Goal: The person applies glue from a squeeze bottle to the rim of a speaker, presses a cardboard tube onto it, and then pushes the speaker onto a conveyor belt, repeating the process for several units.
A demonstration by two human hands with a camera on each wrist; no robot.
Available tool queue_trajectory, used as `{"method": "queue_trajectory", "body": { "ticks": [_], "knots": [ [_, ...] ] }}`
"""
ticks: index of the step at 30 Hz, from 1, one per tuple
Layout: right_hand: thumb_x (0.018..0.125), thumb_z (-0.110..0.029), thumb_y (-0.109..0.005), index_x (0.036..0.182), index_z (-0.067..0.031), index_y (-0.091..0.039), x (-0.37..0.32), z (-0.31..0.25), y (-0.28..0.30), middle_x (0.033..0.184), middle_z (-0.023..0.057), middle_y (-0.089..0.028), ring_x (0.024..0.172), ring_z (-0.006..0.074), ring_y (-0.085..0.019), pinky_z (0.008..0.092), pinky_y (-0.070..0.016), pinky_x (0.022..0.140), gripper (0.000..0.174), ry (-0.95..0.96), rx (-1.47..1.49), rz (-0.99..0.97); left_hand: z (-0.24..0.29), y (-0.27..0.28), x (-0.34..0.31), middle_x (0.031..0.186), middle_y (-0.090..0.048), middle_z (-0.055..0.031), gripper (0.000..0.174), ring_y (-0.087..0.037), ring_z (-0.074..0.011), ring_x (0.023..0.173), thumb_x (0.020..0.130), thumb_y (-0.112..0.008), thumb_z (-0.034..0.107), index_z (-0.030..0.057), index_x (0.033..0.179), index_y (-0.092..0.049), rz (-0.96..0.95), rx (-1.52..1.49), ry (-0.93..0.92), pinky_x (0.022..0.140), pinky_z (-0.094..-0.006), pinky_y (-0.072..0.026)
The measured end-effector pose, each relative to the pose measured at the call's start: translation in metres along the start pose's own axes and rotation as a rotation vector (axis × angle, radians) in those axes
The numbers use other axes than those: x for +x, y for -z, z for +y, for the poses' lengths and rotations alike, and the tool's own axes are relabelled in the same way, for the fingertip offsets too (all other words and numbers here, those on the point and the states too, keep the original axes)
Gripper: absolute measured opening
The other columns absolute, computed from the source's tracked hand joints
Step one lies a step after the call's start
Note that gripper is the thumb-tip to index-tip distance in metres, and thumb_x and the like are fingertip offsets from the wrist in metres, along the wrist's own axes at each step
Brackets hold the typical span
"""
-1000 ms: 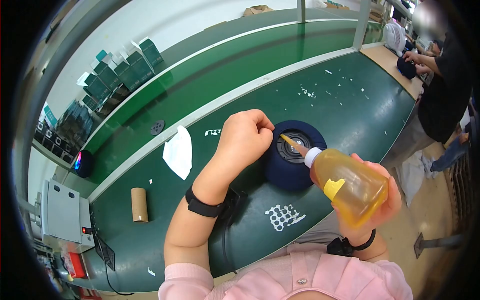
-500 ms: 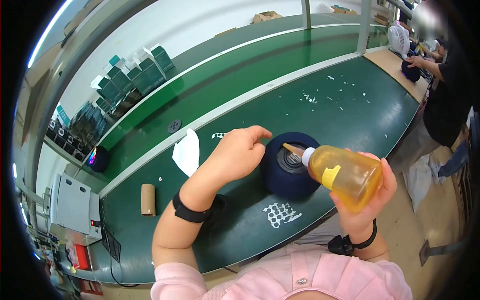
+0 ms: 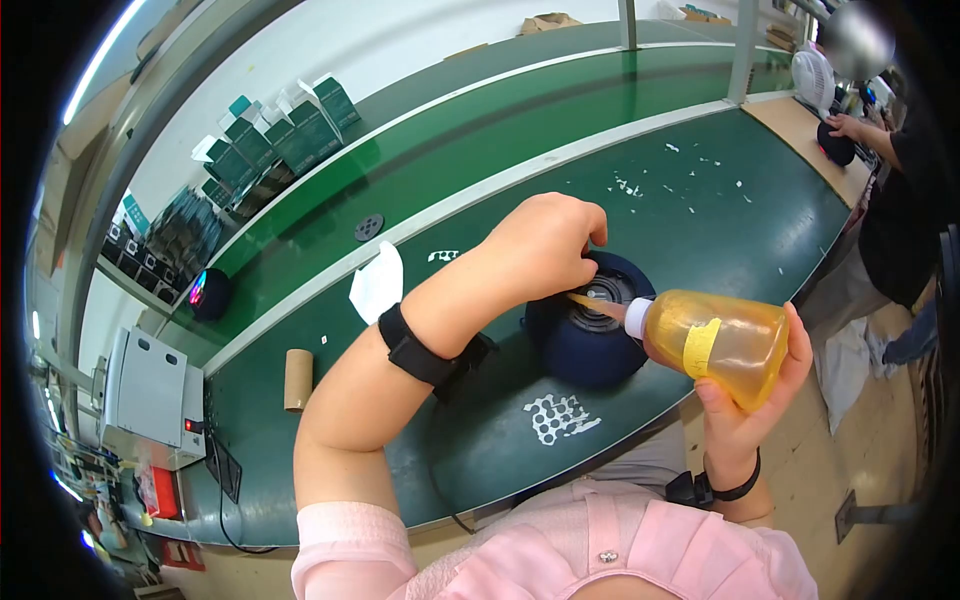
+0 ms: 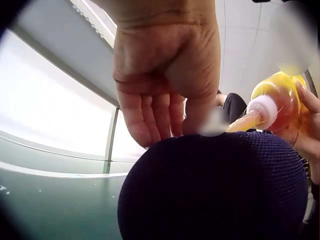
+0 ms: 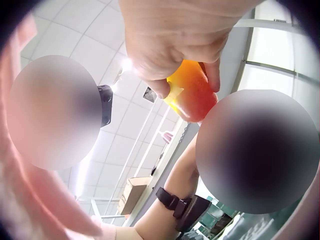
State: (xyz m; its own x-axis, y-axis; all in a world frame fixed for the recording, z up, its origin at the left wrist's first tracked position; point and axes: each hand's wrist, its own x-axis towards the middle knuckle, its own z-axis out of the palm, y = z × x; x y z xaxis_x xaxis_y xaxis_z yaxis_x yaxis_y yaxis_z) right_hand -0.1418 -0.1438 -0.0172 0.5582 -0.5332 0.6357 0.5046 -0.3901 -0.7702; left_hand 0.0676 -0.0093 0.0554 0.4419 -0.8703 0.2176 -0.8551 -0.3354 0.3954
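A round speaker (image 3: 590, 355) covered in dark navy knit fabric sits on the green table, its recessed ringed base facing up. My left hand (image 3: 545, 245) bends over the speaker's far-left rim; the left wrist view shows its fingers and thumb curled down at the knit edge (image 4: 210, 190). With my right hand (image 3: 745, 430) I grip a squeeze bottle (image 3: 755, 340) of amber liquid from its bottom end, thumb on one side. The bottle lies tilted on its side, and its pointed nozzle (image 3: 605, 308) reaches over the recess at the ring's edge.
Perforated white scraps (image 3: 558, 420) lie before the speaker. Left are a cardboard tube (image 3: 298, 380), a white sheet (image 3: 378, 285) and a grey machine (image 3: 150, 390). A black disc (image 3: 369, 227) and lit speaker (image 3: 209, 293) stand farther back, near green boxes (image 3: 280, 140). Another person works at far right.
My left hand lifted off the rim, then came down farther over the far-left side of the speaker. The bottle tipped to lie more level, its nozzle staying over the recess.
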Motion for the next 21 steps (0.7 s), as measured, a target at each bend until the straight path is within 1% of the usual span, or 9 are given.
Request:
{"method": "queue_trajectory", "body": {
  "ticks": [1,4,7,8,9,12,15,19,21],
  "knots": [
    [0.069,-0.021,-0.081,0.138,-0.0026,-0.021,0.0,0.001,0.001,0.12,0.0116,-0.043,0.11,0.0224,-0.05,0.0341,-0.0437,0.092,0.093,-0.002,-0.001,0.002,0.0,0.0,0.003,0.077,-0.067,-0.0153,0.023,-0.064,-0.0285,0.071,0.068,-0.062,0.004,0.0005,0.09,-0.066,-0.058,0.051,-0.034,0.068,-0.0357,-0.0513],
    [0.069,-0.021,-0.081,0.138,-0.0026,-0.021,0.001,0.004,0.001,0.121,0.0113,-0.043,0.11,0.0226,-0.05,0.0339,-0.0437,0.093,0.093,0.011,0.003,-0.006,0.003,0.0,0.004,0.072,-0.066,-0.0148,0.023,-0.064,-0.0289,0.068,0.066,-0.06,0.003,0.0008,0.088,-0.066,-0.072,0.184,-0.115,0.065,-0.0364,-0.0508],
    [0.069,-0.021,-0.081,0.138,-0.0027,-0.02,0.0,0.005,-0.002,0.122,0.0115,-0.043,0.11,0.0227,-0.05,0.0339,-0.0436,0.093,0.094,-0.034,0.035,0.023,-0.001,0.003,-0.002,0.069,-0.064,-0.0151,0.023,-0.064,-0.0287,0.065,0.065,-0.058,0.002,0.0005,0.087,-0.067,-0.017,0.075,-0.086,0.062,-0.0365,-0.0501],
    [0.068,-0.022,-0.081,0.138,-0.0029,-0.02,-0.001,0.005,-0.002,0.122,0.012,-0.043,0.11,0.023,-0.051,0.034,-0.0436,0.093,0.095,-0.039,0.053,0.019,-0.004,0.005,-0.005,0.065,-0.063,-0.0138,0.024,-0.061,-0.0237,0.059,0.065,-0.057,0.002,0.0,0.087,-0.067,-0.021,-0.032,-0.038,0.056,-0.0333,-0.0482],
    [0.068,-0.023,-0.082,0.139,-0.0031,-0.019,-0.002,0.006,-0.003,0.122,0.0126,-0.043,0.11,0.0233,-0.051,0.0341,-0.0436,0.093,0.097,-0.043,0.07,0.016,-0.005,0.007,-0.008,0.065,-0.063,-0.0138,0.024,-0.061,-0.0237,0.059,0.065,-0.057,0.002,0.0,0.087,-0.067,-0.027,-0.032,-0.035,0.056,-0.0333,-0.0482],
    [0.068,-0.024,-0.082,0.139,-0.0037,-0.017,-0.003,0.001,-0.001,0.122,0.0142,-0.044,0.11,0.0251,-0.051,0.0355,-0.044,0.093,0.098,-0.056,0.052,-0.03,-0.006,0.009,-0.02,0.061,-0.06,-0.0082,0.022,-0.053,-0.0116,0.054,0.068,-0.056,0.002,-0.0009,0.087,-0.067,-0.038,-0.169,0.202,0.053,-0.0255,-0.0439],
    [0.067,-0.026,-0.082,0.139,-0.0046,-0.017,-0.003,-0.002,-0.001,0.122,0.0157,-0.043,0.111,0.0271,-0.051,0.0371,-0.0447,0.093,0.099,-0.06,0.08,-0.03,-0.003,0.012,-0.03,0.062,-0.061,-0.0074,0.022,-0.053,-0.01,0.055,0.068,-0.056,0.002,-0.0018,0.087,-0.067,-0.021,-0.217,0.289,0.053,-0.0252,-0.0438],
    [0.067,-0.026,-0.083,0.139,-0.0054,-0.017,-0.003,-0.003,-0.002,0.123,0.0165,-0.043,0.112,0.0281,-0.051,0.0392,-0.0453,0.092,0.1,-0.051,0.082,-0.037,-0.003,0.009,-0.037,0.063,-0.061,-0.007,0.021,-0.054,-0.0093,0.057,0.068,-0.057,0.001,-0.0029,0.088,-0.063,0.002,-0.284,0.321,0.054,-0.0245,-0.0439],
    [0.065,-0.025,-0.084,0.138,-0.0063,-0.017,-0.004,-0.002,-0.004,0.12,0.0161,-0.044,0.11,0.028,-0.052,0.0414,-0.0453,0.094,0.101,-0.055,0.126,-0.009,0.001,0.008,-0.041,0.064,-0.06,-0.0067,0.017,-0.055,-0.0088,0.059,0.068,-0.056,-0.001,-0.002,0.085,-0.055,0.069,-0.27,0.313,0.055,-0.0235,-0.0442]
  ]
}}
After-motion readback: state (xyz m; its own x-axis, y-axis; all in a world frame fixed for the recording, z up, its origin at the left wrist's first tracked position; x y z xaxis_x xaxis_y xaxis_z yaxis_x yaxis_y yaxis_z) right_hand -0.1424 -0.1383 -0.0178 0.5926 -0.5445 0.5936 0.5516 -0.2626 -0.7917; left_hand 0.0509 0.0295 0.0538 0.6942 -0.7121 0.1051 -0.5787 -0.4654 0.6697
